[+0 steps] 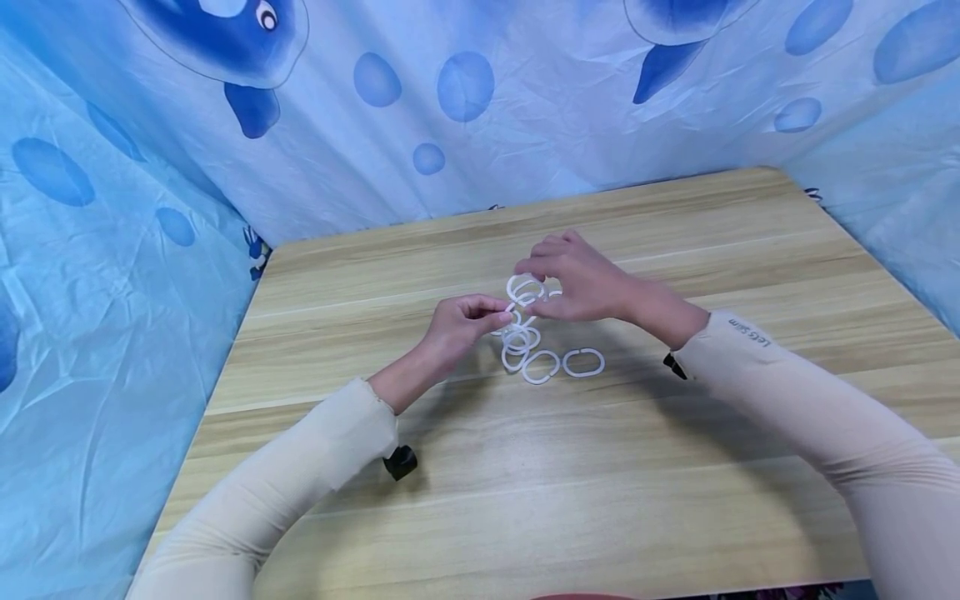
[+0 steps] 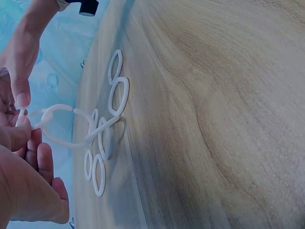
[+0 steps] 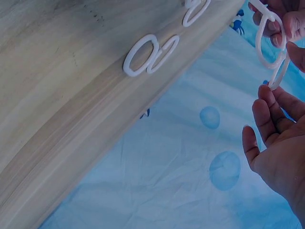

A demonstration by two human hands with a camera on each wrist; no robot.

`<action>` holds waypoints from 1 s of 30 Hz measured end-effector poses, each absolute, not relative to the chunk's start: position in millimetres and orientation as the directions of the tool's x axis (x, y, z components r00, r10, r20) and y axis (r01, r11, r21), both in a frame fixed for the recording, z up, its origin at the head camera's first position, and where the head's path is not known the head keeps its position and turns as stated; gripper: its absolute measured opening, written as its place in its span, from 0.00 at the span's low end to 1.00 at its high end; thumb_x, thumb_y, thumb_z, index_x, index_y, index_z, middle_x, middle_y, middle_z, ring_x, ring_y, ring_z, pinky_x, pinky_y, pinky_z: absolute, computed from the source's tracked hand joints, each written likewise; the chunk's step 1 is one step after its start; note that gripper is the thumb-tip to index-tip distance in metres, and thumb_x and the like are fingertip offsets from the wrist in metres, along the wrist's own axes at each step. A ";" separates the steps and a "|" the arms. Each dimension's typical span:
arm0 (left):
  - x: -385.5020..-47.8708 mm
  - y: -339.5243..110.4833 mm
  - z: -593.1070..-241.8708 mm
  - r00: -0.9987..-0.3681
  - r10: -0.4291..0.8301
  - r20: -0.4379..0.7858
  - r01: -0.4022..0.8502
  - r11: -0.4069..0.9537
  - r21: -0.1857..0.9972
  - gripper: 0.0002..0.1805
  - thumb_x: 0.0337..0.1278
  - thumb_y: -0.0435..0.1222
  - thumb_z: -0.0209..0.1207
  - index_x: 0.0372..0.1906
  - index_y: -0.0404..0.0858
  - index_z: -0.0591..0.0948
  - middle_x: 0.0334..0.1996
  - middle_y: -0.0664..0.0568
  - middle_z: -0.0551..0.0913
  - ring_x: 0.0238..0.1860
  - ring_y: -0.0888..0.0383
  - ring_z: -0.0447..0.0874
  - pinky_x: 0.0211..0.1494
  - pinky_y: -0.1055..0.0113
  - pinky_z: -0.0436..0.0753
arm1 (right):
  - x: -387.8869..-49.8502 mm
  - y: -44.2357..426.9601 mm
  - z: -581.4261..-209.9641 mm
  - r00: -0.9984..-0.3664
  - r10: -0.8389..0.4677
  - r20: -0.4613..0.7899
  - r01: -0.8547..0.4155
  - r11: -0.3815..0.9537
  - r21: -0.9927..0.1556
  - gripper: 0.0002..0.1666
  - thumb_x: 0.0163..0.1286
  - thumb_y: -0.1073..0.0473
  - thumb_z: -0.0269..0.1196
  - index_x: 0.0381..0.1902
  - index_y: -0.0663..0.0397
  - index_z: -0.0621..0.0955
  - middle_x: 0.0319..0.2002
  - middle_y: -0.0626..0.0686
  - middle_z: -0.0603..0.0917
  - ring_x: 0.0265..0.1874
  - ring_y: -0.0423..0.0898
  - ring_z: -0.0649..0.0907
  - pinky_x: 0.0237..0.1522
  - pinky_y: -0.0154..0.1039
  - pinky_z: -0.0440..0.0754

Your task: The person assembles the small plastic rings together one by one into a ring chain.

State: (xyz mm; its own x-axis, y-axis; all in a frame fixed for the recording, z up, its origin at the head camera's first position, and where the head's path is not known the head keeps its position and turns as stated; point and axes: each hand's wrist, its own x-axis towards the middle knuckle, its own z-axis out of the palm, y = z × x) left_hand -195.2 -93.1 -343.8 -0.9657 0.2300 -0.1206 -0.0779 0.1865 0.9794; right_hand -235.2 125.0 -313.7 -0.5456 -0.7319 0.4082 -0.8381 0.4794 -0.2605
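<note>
A pale wood-grain table (image 1: 487,500) stretches before me. Beyond its far edge, and along left and right, I see blue sheeting (image 1: 322,175) printed with ovals (image 1: 466,87) and a sea creature (image 1: 225,42) far left. Nearest me, a red edge (image 1: 585,597) shows, too cropped to identify.

Cream sleeves (image 1: 300,467) — the right bears dark lettering (image 1: 750,332).

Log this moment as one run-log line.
left hand and right hand: pinching white rings | held above table | other rings: lying on table
</note>
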 end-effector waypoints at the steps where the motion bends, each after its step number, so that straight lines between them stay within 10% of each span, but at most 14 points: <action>1: -195.5 -93.2 -344.2 -0.966 0.230 -0.122 -0.079 0.185 0.980 0.16 0.56 0.31 0.65 0.47 0.25 0.81 0.31 0.56 0.86 0.37 0.64 0.82 0.48 0.70 0.81 | -235.0 123.9 -314.3 -0.543 -0.734 0.407 -0.840 0.481 -0.252 0.26 0.54 0.50 0.71 0.48 0.57 0.82 0.29 0.51 0.77 0.34 0.47 0.73 0.44 0.48 0.65; 16: -195.9 -92.9 -345.0 -0.965 0.214 -0.151 -0.104 0.216 0.971 0.12 0.56 0.32 0.66 0.44 0.30 0.84 0.33 0.54 0.87 0.38 0.63 0.82 0.48 0.70 0.80 | -233.3 118.6 -319.0 -0.510 -0.763 0.397 -0.846 0.528 -0.072 0.24 0.56 0.46 0.66 0.45 0.56 0.82 0.34 0.51 0.80 0.36 0.50 0.76 0.44 0.49 0.68; 30: -197.8 -98.6 -346.0 -0.981 0.152 -0.119 -0.085 0.211 0.974 0.14 0.56 0.31 0.65 0.47 0.28 0.83 0.37 0.51 0.84 0.39 0.62 0.79 0.42 0.75 0.78 | -232.3 126.3 -319.4 -0.565 -0.771 0.294 -0.825 0.531 -0.192 0.24 0.51 0.48 0.67 0.44 0.55 0.84 0.24 0.46 0.73 0.28 0.44 0.70 0.42 0.45 0.66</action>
State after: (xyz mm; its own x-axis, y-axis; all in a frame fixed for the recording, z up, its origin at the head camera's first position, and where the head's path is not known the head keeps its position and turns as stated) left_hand -197.8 -98.6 -346.0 -0.9812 0.1522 -0.1189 -0.0854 0.2106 0.9738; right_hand -232.3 126.3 -319.4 -0.5646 -0.7712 0.2941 -0.8253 0.5312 -0.1916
